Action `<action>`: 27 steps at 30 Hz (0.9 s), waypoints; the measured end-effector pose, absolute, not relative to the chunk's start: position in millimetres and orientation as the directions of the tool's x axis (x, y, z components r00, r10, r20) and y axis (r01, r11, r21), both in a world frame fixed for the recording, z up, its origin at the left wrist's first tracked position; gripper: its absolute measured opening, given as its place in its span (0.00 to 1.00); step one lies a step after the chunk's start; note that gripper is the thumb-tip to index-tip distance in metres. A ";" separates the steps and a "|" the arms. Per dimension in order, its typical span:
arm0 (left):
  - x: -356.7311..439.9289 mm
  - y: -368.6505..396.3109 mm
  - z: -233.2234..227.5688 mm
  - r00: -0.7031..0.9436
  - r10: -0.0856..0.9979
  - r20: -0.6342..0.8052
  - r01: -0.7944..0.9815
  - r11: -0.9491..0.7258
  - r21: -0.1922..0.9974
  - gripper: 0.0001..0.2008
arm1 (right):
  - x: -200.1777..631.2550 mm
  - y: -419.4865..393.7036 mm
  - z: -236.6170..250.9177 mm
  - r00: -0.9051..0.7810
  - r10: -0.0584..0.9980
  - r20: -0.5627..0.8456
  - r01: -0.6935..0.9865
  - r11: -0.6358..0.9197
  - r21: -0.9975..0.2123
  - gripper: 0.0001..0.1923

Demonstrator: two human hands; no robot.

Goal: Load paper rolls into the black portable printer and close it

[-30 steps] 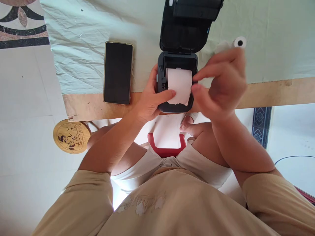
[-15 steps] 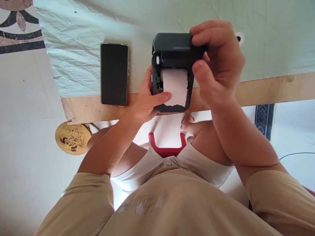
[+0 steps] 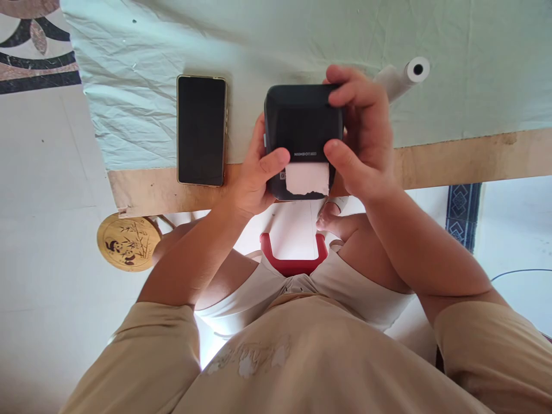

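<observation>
**Printer lid down, paper tongue poking out**

The lid of the small dark label printer (image 3: 303,138) now lies flat over its body; 1 second ago it stood wide open with the roll bay exposed, and half a second ago it was halfway down under the right hand. A short strip of white paper (image 3: 307,178) with a torn edge sticks out of the slot on the side nearest the person, so the roll appears to be shut inside with its end fed through.

The left hand (image 3: 254,178) clasps the printer's left side, thumb laid across the front corner just beside the paper. The right hand (image 3: 366,138) wraps the right side, fingers curled over the far top edge, thumb pressing near the slot. Both hands grip the printer, which sits at the near edge of the counter (image 3: 466,158).

Left of the left hand lies a black phone (image 3: 201,130), apart from the printer. Beyond the right hand, on the pale cloth (image 3: 259,34), rests a spare paper roll (image 3: 403,77).
</observation>
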State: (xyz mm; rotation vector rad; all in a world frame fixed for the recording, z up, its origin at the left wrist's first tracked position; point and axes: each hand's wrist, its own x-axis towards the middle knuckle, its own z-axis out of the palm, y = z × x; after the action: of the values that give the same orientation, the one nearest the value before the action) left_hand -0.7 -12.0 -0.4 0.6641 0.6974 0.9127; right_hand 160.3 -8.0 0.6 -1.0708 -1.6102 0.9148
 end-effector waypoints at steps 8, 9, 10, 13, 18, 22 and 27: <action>-0.7 -11.4 0.1 0.461 0.851 -0.251 -0.494 0.481 0.724 0.21 | 157.5 -9.9 -2.9 -0.278 0.960 0.033 -0.040 0.022 -0.999 0.36; -0.7 -11.2 -0.2 0.461 0.851 -0.250 -0.494 0.481 0.725 0.21 | 157.4 -9.3 -3.9 -0.284 0.957 0.049 -0.062 0.033 -0.998 0.36; -0.9 -11.1 -0.5 0.467 0.848 -0.251 -0.489 0.484 0.726 0.20 | 157.3 -8.6 -5.2 -0.287 0.956 0.065 -0.076 0.045 -0.996 0.35; -2.0 -11.3 -0.9 0.465 0.845 -0.264 -0.467 0.487 0.738 0.16 | 156.8 -6.8 -9.5 -0.288 0.953 0.090 -0.077 0.071 -0.995 0.35; -3.8 -12.3 -1.5 0.465 0.834 -0.296 -0.434 0.506 0.746 0.15 | 157.3 -5.8 -12.7 -0.284 0.954 0.099 -0.051 0.088 -0.995 0.36; -1.9 -12.6 1.1 0.451 0.843 -0.294 -0.464 0.502 0.730 0.14 | 157.3 -6.9 -10.7 -0.271 0.959 0.080 -0.049 0.069 -0.996 0.36; 1.4 -10.2 3.9 0.509 0.806 -0.301 -0.487 0.558 0.672 0.19 | 156.4 -8.3 -8.9 -0.231 0.968 0.098 0.015 0.105 -0.994 0.33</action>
State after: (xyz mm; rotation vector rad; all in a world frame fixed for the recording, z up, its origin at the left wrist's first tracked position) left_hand 1.4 -10.2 3.9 0.5556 0.6481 0.8285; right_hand 156.4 -8.3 -8.9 -1.0333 -1.4449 1.2853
